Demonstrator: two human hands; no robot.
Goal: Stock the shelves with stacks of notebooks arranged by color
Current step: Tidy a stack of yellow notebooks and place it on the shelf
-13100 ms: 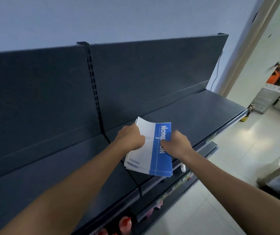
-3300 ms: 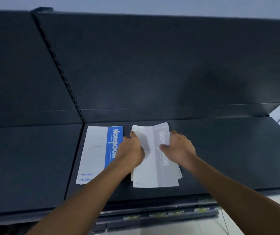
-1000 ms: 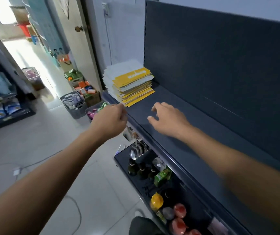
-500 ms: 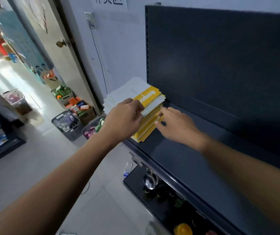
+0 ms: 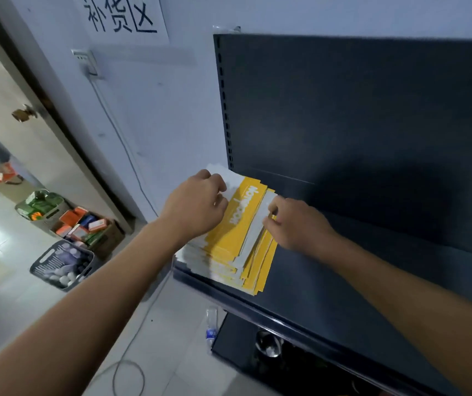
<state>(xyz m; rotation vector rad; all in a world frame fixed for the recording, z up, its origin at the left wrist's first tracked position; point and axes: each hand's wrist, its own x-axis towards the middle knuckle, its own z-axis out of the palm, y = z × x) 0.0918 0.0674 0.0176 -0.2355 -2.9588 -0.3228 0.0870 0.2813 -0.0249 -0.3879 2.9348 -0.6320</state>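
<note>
A loose stack of yellow-and-white notebooks (image 5: 239, 238) lies at the left end of the dark shelf (image 5: 343, 281), its edges fanned out unevenly. My left hand (image 5: 197, 205) rests on the stack's white left side with the fingers curled over the top notebook. My right hand (image 5: 294, 221) pinches the right edges of the upper notebooks between thumb and fingers. The stack's far left corner juts past the shelf's end upright.
The shelf's dark back panel (image 5: 357, 115) rises behind the stack. On the floor to the left stand a grey basket (image 5: 63, 265) and boxes of small goods (image 5: 83, 227). A cable (image 5: 131, 347) trails down the wall and loops on the floor. Lower shelves hold bottles (image 5: 269, 342).
Both hands left the shelved blue and grey stacks, came to the yellow stack and closed on its two sides. The view has moved closer to it.
</note>
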